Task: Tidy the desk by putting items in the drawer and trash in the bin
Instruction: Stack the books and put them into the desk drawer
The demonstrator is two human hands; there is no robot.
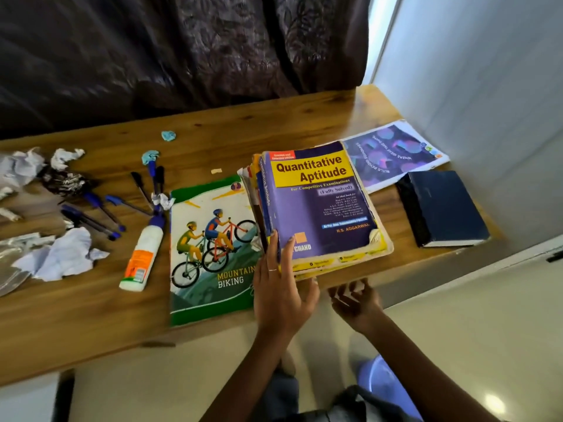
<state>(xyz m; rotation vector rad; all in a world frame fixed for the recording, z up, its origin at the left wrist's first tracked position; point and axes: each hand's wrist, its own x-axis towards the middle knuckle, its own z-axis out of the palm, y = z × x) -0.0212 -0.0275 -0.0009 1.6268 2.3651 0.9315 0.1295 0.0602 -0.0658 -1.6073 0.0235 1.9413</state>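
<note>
head view shows your left hand laid flat against the near-left corner of the quantitative aptitude book, fingers spread up its spine edge and thumb under the front lip, so it is pressing and steadying rather than clamped around anything. that book tops a worn stack that overhangs the front edge of the desk, likely so you can get fingers beneath it. your right hand sits just below that overhang, palm up and fingers loosely open, holding nothing, apparently ready to take the weight from underneath.

the stack's left edge overlaps the mountain biking notebook, so lifting it may drag that cover along. a glue bottle lies just beside the notebook, with pens scattered beyond it and crumpled paper and foil wrappers at the far left, all trash yet to go in the bin. a dark blue book lies to the right, apart from the stack, and a purple leaflet lies behind, partly under it. neither drawer nor bin can be clearly made out here.
</note>
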